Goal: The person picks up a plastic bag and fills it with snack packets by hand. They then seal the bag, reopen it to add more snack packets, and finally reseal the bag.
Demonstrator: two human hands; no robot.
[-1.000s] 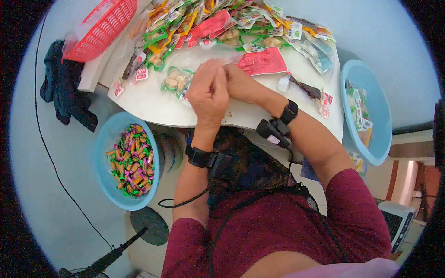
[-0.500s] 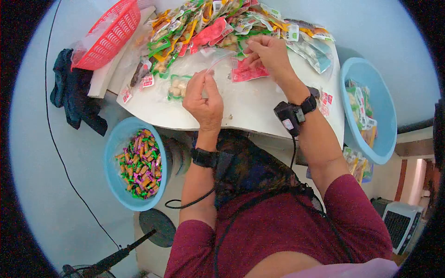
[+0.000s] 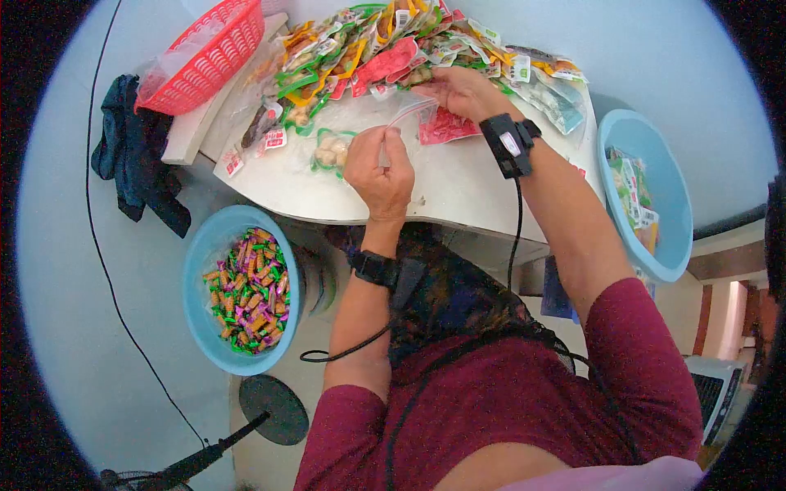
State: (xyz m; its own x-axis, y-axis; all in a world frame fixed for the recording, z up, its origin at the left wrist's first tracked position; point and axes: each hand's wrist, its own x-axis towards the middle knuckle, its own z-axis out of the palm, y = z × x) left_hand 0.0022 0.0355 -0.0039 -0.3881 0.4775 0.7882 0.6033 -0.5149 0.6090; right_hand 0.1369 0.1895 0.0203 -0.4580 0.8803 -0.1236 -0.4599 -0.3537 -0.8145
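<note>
Hands, together earlier, had parted, leaving zip-top edge of clear bag point(image 3: 407, 108) exposed between them. Left hand point(image 3: 379, 173) pinched that edge above bench point(image 3: 393, 200), near its front edge; right hand point(image 3: 473, 94) curled loosely beside bag's other end, over pink pack point(image 3: 446, 128); whether it gripped anything, cannot tell. Green-edged pack point(image 3: 332, 151) lay just beside left hand; heaped packs point(image 3: 360, 49) lined back edge. Blue tub point(image 3: 673, 192) stood by right edge, red basket point(image 3: 205, 74) at back-left corner.

Passage near the packet pile point(image 3: 372, 53)
On its near side, the table point(image 3: 483, 192) gives room (mostly along the edge); on its left, the red basket point(image 3: 214, 67) blocks.
</note>
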